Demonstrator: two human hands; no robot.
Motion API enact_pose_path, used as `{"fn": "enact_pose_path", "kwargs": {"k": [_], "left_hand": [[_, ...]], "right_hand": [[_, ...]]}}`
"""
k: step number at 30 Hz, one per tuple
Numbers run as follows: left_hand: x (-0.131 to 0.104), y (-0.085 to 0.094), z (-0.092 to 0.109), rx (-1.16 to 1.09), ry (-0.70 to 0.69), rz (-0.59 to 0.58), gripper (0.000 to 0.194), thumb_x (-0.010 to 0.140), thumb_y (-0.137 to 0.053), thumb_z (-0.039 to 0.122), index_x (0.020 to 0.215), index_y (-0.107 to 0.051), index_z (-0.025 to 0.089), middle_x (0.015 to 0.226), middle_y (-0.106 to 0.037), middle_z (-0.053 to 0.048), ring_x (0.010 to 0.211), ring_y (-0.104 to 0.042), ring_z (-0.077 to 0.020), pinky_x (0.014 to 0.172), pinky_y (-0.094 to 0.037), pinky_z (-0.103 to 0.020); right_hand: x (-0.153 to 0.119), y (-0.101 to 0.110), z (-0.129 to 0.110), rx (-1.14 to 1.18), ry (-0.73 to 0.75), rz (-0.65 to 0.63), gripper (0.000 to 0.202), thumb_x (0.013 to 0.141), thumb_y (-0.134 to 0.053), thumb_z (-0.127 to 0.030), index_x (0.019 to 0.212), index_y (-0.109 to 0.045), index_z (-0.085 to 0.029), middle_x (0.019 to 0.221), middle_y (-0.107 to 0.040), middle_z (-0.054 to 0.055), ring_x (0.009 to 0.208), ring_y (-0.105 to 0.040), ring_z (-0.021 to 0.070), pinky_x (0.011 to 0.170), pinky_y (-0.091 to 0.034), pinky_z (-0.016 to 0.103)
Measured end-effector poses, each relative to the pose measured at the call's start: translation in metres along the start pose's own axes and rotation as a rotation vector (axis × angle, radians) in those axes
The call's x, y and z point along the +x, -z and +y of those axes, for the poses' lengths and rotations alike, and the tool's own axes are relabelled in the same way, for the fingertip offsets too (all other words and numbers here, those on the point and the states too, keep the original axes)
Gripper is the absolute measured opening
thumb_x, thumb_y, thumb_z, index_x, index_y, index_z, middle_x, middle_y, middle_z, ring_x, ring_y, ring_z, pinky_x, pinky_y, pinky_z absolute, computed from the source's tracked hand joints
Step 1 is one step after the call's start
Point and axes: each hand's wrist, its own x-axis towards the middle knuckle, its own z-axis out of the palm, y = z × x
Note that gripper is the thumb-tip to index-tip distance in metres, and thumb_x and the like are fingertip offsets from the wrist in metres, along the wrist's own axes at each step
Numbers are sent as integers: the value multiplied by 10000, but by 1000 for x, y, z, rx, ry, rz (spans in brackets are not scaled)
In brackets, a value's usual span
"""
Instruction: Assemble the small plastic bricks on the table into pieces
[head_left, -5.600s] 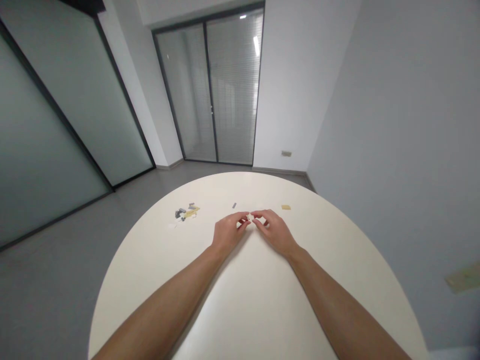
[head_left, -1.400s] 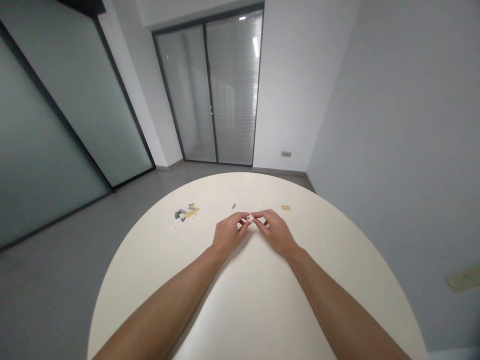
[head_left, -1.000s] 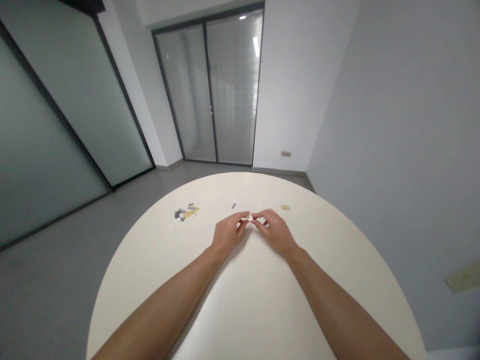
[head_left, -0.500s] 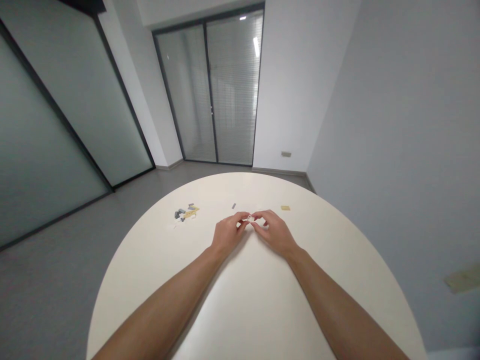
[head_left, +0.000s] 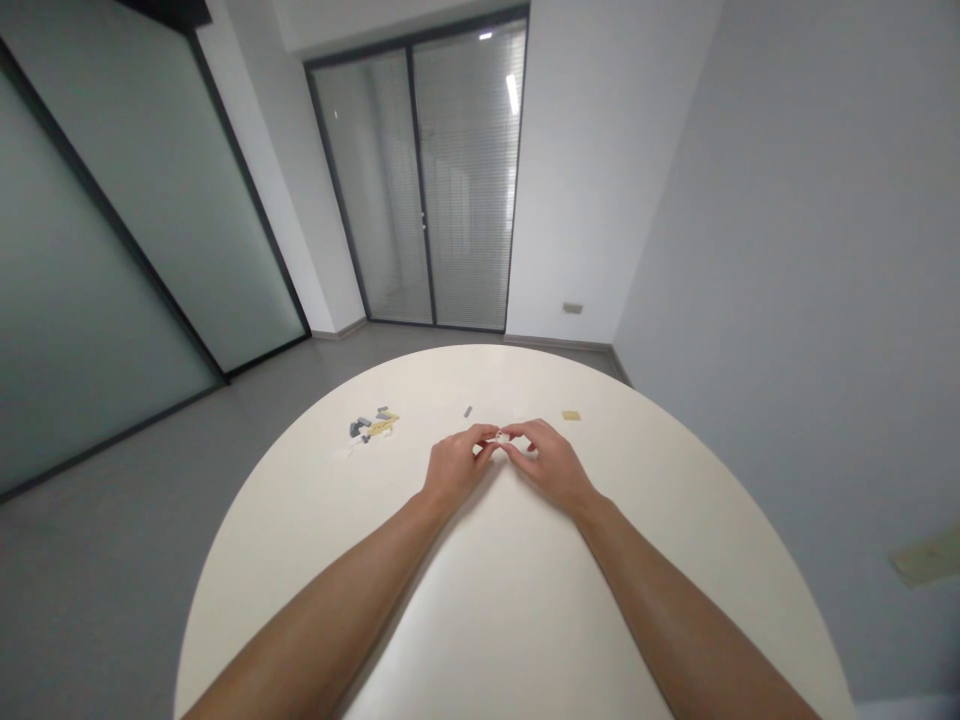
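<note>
A small white piece (head_left: 502,437), perhaps a toy building brick, is pinched between the fingertips of both hands just above the far half of the table. My left hand (head_left: 457,463) grips it from the left with thumb and forefinger. From the right, my right hand (head_left: 551,462) pinches the same piece, its other fingers curled. Fingertips cover much of the piece, and its exact shape is too small to tell. Just beyond the hands lies a small grey flat piece (head_left: 468,411). Farther right is a tan flat plate (head_left: 571,415).
A loose pile of small grey, white and yellow pieces (head_left: 373,425) lies at the far left of the round white table (head_left: 495,620). Past the table's curved far edge are a glass door (head_left: 427,190) and a white wall. A frosted partition (head_left: 135,200) stands on the left.
The white piece appears slightly turned between the fingertips. Both hands and the pieces on the table stay where they were.
</note>
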Motion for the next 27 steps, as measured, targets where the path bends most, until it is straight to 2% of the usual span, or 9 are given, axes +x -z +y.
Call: {"fn": "enact_pose_path", "kwargs": {"k": [5,13,27], "left_hand": [[-1,2,2,10,7,-4,219,933,-608,298,1146,-659,286,1057,-766,25,808,-724,-143,807,-540,-276],[-1,0,1,52,-13,0,258,945,-585,287,1189,-667,284,1082,-761,2,816,-720,-149,834,-539,-291],[-1,0,0,75,-14,14,239,956,-575,299,1156,-705,314,1123,-750,4,860,-721,-159,845,-541,-299]], "right_hand": [[1,-1,1,-6,-5,-2,188,937,-591,-329,1095,-664,-257,984,-715,55,944,-641,219,757,-567,358],[1,-1,1,26,-47,11,160,922,-622,-359,1031,-664,-249,971,-708,45,941,-636,207,691,-573,321],[1,1,1,3,-34,14,156,931,-614,-359,1026,-683,-256,982,-720,52,941,-640,218,717,-571,347]]}}
